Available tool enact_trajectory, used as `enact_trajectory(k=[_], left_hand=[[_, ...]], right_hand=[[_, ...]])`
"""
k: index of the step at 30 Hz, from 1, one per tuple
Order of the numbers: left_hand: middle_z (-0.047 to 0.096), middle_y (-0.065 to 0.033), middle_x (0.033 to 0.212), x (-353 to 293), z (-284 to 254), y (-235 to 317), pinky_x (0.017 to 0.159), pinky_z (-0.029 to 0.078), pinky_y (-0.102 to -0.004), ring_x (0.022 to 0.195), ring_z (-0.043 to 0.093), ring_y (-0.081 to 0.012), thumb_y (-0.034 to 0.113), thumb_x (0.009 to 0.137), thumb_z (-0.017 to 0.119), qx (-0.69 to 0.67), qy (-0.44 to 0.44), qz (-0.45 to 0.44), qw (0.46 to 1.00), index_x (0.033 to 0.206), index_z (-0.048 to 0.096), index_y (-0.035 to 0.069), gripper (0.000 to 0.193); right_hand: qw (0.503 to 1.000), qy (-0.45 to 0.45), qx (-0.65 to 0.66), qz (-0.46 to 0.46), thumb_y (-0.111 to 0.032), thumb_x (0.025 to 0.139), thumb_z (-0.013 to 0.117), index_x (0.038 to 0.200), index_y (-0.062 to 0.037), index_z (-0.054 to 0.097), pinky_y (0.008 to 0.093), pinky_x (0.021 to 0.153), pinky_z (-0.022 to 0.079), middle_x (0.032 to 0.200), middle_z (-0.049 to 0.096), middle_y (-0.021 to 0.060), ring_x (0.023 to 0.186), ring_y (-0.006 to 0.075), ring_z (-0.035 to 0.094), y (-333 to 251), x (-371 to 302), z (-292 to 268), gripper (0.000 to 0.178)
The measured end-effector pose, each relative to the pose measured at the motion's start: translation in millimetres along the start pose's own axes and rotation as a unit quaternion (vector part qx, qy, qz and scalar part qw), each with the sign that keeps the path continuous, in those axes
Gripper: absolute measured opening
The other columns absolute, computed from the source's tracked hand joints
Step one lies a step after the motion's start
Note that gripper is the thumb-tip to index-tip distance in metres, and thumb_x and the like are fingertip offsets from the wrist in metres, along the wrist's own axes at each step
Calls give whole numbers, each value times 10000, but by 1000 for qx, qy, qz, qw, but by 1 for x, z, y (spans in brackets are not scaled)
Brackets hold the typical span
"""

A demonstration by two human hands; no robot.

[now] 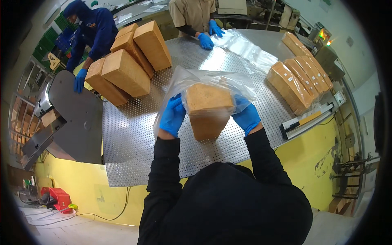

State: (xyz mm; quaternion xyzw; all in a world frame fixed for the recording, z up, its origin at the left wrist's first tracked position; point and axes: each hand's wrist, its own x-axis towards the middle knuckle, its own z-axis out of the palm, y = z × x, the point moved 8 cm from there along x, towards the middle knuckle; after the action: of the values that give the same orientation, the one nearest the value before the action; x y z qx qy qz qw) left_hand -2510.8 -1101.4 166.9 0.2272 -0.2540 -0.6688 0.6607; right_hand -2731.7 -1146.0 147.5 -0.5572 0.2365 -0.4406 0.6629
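Observation:
A tan loaf of bread (209,118) stands in front of me on the perforated metal table (134,143). A clear plastic bag (212,76) is spread open over the far, upper part of the loaf. My left hand (172,115), in a blue glove, is closed on the bag's edge at the loaf's left side. On the other side my right hand (247,116), gloved alike, grips the bag close to the loaf. Its fingertips are partly hidden behind the plastic and the loaf.
Several unwrapped loaves (126,72) stand at the left, beside a grey machine (75,118). Bagged loaves (289,83) and a bag sealer (307,119) are at the right. Flat bags (247,51) lie at the far side. Two gloved co-workers stand across the table and at the left.

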Motion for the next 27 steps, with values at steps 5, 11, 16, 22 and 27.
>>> enact_trajectory(k=[5, 11, 16, 22, 27], left_hand=[[482, -121, 1308, -25, 10, 2, 994, 431, -365, 1188, 493, -254, 18, 803, 634, 15, 13, 16, 1000, 1337, 385, 13, 589], [518, -107, 1246, -33, -9, -3, 929, 454, -313, 1105, 534, -198, 6, 803, 639, 184, 71, 77, 977, 1294, 414, -2, 540], [579, -96, 1127, -51, -22, -22, 851, 477, -283, 1002, 579, -183, -19, 800, 614, 245, 157, 73, 954, 1244, 464, -14, 468], [605, -95, 1084, -59, -36, -31, 850, 470, -294, 979, 588, -188, -48, 784, 588, 330, 167, 146, 918, 1181, 513, -17, 405], [543, -30, 994, -59, -15, -10, 821, 440, -253, 920, 532, -129, -50, 770, 598, 375, 190, 203, 884, 1109, 520, 35, 358]], right_hand=[[924, 60, 371, 65, -194, 974, 432, 1272, -7, 460, 316, 987, 407, 1249, 538, 105, 1138, 189, 515, 16, -11, 0, 354], [952, 52, 299, 41, -227, 968, 458, 1287, -22, 448, 298, 981, 410, 1238, 543, 84, 1133, 183, 512, 12, -7, 5, 379], [982, 117, 143, 45, -156, 946, 471, 1255, -21, 470, 282, 924, 436, 1147, 565, 65, 1052, 158, 539, 47, -6, -29, 338], [989, 105, 106, 19, -83, 907, 507, 1185, 1, 514, 248, 827, 468, 1043, 576, 50, 945, 118, 553, 18, 3, -8, 291], [974, 152, 160, 43, -145, 969, 432, 1214, -27, 487, 279, 828, 490, 1077, 582, 63, 959, 141, 573, 25, -14, 0, 278]])
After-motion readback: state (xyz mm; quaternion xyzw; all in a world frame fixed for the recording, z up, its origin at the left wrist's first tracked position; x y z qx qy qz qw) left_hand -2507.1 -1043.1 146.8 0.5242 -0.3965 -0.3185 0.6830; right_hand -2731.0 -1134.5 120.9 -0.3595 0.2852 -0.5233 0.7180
